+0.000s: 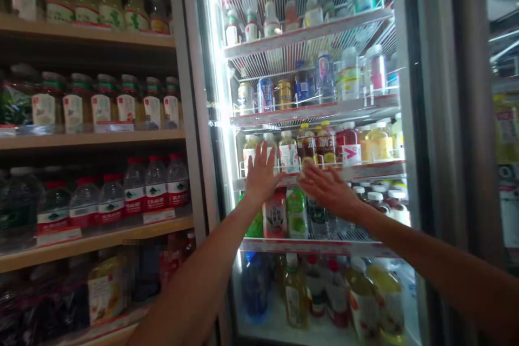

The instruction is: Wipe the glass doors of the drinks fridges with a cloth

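My left hand (261, 177) is raised with its fingers spread, in front of a lit drinks fridge (298, 246). Behind it stand white-capped bottles (288, 151) on a middle shelf. To its right is my right hand (327, 188), fingers stretched out and pointing left, with nothing held. Dark iced-tea bottles (326, 143) and a red-drink bottle (348, 145) show above that hand. Below the hands are a pink-red bottle (275, 217) and a green bottle (297, 215). Whether either hand touches glass or a bottle, I cannot tell.
On the left, wooden shelves (97, 140) carry jars (106, 102) and red-labelled water bottles (156, 186). Higher fridge shelves hold cans (265, 94) and bottles. Large bottles (295, 297) stand at the fridge bottom. A metal frame (446, 119) runs along the right.
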`<state>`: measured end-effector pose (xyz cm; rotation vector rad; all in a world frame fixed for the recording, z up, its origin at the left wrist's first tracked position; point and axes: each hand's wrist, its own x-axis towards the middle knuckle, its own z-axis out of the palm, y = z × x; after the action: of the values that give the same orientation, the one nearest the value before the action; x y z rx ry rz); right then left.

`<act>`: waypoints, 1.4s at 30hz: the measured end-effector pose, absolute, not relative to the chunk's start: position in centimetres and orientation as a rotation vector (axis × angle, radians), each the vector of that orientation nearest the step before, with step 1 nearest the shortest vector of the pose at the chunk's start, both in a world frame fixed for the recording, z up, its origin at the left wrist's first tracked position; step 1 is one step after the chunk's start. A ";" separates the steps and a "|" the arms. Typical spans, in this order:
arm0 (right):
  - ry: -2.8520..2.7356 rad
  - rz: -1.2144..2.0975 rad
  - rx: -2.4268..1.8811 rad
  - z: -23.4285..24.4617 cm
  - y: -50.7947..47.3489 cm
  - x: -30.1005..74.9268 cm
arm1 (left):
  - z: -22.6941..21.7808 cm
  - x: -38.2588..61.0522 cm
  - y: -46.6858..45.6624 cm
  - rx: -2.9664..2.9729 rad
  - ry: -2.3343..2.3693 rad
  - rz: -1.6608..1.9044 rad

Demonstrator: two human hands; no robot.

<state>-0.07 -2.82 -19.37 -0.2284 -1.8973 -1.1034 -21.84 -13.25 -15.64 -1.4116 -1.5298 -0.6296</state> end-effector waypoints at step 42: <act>-1.665 -0.948 -0.528 -22.5 0.5 6.5 | -18.3 -16.4 -8.1 -1.567 -0.951 -0.689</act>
<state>6.51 0.48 -22.46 -0.5283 -1.6653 -0.9477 -16.41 -8.05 -18.26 -1.5667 -0.9506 -0.6891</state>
